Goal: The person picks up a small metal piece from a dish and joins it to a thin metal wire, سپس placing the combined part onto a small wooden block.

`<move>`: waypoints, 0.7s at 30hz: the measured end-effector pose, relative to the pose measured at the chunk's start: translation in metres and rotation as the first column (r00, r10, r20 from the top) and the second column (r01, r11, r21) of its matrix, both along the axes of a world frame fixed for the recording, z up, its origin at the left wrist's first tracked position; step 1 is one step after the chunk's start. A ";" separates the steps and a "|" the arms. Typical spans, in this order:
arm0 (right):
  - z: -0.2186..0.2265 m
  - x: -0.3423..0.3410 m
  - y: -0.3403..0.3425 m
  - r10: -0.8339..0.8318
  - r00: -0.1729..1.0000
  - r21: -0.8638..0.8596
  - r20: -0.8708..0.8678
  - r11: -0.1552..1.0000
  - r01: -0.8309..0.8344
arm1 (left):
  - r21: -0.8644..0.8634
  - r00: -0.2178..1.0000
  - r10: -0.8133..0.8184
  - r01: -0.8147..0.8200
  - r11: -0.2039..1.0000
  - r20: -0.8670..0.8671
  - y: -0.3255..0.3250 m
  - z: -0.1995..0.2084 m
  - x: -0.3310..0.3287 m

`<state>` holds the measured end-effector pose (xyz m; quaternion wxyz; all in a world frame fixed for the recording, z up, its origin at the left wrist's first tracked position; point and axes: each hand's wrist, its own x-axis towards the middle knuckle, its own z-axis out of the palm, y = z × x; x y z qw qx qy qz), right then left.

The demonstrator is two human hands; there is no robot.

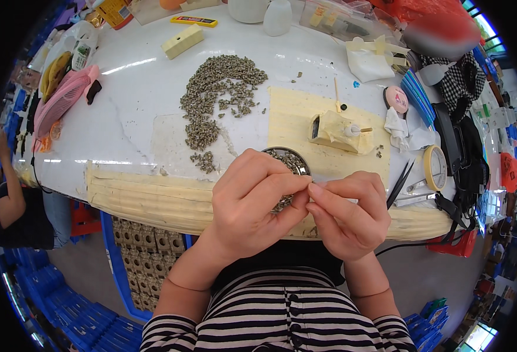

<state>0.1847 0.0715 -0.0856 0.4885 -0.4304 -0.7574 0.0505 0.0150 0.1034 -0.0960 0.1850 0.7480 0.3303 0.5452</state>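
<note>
Left hand [255, 205]: fingers curled, thumb and forefinger drawn toward a pinch. Right hand [352, 214]: likewise curled, fingertips meeting or nearly meeting the left's. Whatever sits between the tips is too small and hidden to make out — cannot tell whether either hand grips a part.

Round dish [308, 166], dark-rimmed, holding small metal parts: just beyond and partly behind the left hand's fingers. Loose heap of similar metal pieces [226, 76]: farther off, ahead and to the left of the left hand, on the white tabletop [135, 88].

Ahead of the right hand: tape-wrapped block [334, 134] with a pale nozzle-like piece on its side, on a yellowish sheet [288, 111]. Right of the right hand: dark tweezers [400, 185] close by, tape roll [427, 167] beyond them. Below and left of the left hand — blue tray [116, 264] of blocky metal pieces.
</note>
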 end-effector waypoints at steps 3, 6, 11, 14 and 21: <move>0.000 0.001 0.001 0.004 0.999 -0.041 -0.052 0.999 -0.006 | 0.006 1.000 0.006 -0.007 1.000 0.019 0.000 0.000 0.000; -0.001 0.004 0.003 0.036 0.989 -0.150 -0.144 0.987 -0.058 | 0.000 1.000 -0.004 0.004 1.000 0.025 0.000 0.001 -0.003; -0.006 0.008 0.002 0.080 0.944 -0.321 -0.320 0.928 -0.187 | 0.010 0.998 -0.068 0.068 0.998 0.018 0.000 0.004 -0.003; -0.007 0.010 0.002 0.059 0.890 -0.387 -0.452 0.886 -0.255 | 0.031 0.997 -0.071 0.071 0.997 0.009 0.001 0.001 -0.002; -0.005 0.006 0.003 0.026 0.973 -0.167 -0.229 0.984 -0.066 | 0.049 1.000 -0.004 0.004 0.999 -0.009 0.001 -0.001 0.003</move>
